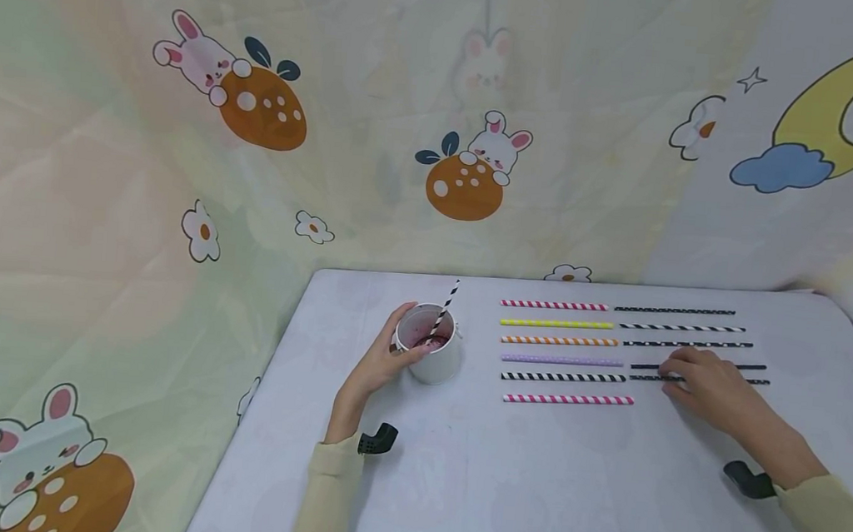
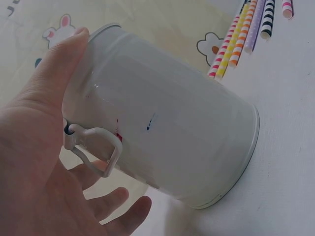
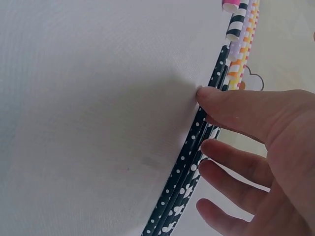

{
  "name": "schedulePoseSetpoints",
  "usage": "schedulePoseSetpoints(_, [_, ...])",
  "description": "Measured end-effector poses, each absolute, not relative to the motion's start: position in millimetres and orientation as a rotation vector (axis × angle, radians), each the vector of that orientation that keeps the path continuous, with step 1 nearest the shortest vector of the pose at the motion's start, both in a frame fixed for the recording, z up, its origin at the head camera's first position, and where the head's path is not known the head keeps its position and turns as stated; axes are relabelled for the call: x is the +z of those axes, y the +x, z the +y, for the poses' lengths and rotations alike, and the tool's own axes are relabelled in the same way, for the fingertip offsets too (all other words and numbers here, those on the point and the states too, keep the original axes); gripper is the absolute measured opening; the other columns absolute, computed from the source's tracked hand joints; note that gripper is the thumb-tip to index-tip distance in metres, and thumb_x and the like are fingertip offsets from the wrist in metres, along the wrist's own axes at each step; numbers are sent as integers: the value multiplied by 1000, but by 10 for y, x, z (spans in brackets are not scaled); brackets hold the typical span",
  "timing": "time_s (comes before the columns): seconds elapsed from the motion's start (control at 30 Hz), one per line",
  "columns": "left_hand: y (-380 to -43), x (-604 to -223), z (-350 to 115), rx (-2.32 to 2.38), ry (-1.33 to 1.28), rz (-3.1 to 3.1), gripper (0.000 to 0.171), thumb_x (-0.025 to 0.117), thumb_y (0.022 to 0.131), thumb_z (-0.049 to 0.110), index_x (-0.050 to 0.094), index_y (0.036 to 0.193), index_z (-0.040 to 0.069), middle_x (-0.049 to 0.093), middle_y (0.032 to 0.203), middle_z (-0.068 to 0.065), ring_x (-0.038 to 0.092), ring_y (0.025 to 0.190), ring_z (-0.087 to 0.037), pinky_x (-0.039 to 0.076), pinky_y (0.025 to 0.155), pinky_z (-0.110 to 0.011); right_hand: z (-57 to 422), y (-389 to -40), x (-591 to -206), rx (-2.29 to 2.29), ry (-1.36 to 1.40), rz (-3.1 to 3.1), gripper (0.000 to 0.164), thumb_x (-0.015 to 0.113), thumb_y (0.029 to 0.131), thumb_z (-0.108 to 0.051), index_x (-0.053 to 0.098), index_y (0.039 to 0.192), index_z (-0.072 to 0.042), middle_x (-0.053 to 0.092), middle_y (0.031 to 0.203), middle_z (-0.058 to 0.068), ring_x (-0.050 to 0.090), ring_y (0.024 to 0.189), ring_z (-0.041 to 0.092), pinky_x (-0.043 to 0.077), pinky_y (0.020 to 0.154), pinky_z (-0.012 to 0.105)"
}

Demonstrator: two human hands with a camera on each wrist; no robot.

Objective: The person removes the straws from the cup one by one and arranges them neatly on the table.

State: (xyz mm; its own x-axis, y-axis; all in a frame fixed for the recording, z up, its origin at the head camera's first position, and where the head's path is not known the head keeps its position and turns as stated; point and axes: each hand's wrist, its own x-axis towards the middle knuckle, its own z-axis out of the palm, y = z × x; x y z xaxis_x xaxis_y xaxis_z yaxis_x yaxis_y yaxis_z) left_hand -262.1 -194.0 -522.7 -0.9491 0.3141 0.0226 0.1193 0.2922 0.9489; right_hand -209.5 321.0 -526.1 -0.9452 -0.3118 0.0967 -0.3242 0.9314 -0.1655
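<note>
My left hand (image 1: pixel 376 360) holds a small white metal bucket (image 1: pixel 437 365) around its upper side, near the rim. A black-and-white striped straw (image 1: pixel 446 311) stands tilted inside it, over a dark reddish patch. In the left wrist view the bucket's side handle loop (image 2: pixel 115 152) hangs by the palm, and red and blue marks show on the wall. At the right, my right hand (image 1: pixel 706 391) pinches a black straw with white dots (image 3: pixel 170 189) between thumb and index finger, where it lies on the table. Its other fingers hang loosely over neighbouring dark straws.
Paper straws lie in two columns on the white-covered table (image 1: pixel 530 483). Left column: red striped (image 1: pixel 554 305), yellow (image 1: pixel 557 324), orange (image 1: pixel 559 341), purple (image 1: pixel 562 360), black striped (image 1: pixel 564 378) and pink striped (image 1: pixel 569 399). Several dark straws (image 1: pixel 681 327) form the right one. A patterned curtain (image 1: pixel 377 128) hangs behind.
</note>
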Motion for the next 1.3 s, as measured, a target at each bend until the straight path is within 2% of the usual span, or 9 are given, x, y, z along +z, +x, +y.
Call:
schedulePoseSetpoints(0.17, [-2618,-5222,-1940,1728,405,2389,80,75,91,31,27,155,38,35,157,0,35,143,-26,31,116,-61,3225,-2103,-5254,272,495,-3027,24,82,80,-13,75,101,-5,65,113,25,60,102,47,47,84,64])
schedulePoseSetpoints(0.47, [-2612,-5198,-1935,1722,396,2361,80,71,94,22,24,157,34,32,160,-7,32,146,-31,29,116,-60,3226,-2103,-5224,274,545,-3004,21,82,80,-14,76,99,-7,66,110,24,62,101,47,48,81,64])
schedulePoseSetpoints(0.57, [-2594,-5135,-1930,1697,382,2342,82,70,94,21,21,159,29,30,161,-9,30,148,-32,29,117,-59,3210,-2105,-5183,297,568,-2990,21,83,80,-15,75,98,-8,67,109,22,63,101,45,49,81,64])
schedulePoseSetpoints(0.8, [-2603,-5212,-1934,1737,393,2382,78,75,91,31,29,153,43,37,156,3,36,143,-25,32,115,-59,3152,-2123,-5092,347,603,-2924,26,83,81,-17,75,103,-6,68,109,20,64,100,41,51,83,60])
schedulePoseSetpoints(1.1, [-2608,-5173,-1927,1716,391,2356,81,70,94,19,23,158,31,31,160,-8,31,147,-33,28,117,-62,2970,-2207,-4926,487,624,-2938,33,80,86,-21,71,114,-6,65,119,20,61,109,41,51,90,60])
schedulePoseSetpoints(1.3, [-2502,-4928,-1896,1688,402,2331,82,70,94,20,21,160,21,30,161,-14,30,147,-37,28,117,-62,2771,-2283,-4822,543,585,-3001,43,76,90,-28,66,125,-5,60,130,24,55,120,45,46,97,63])
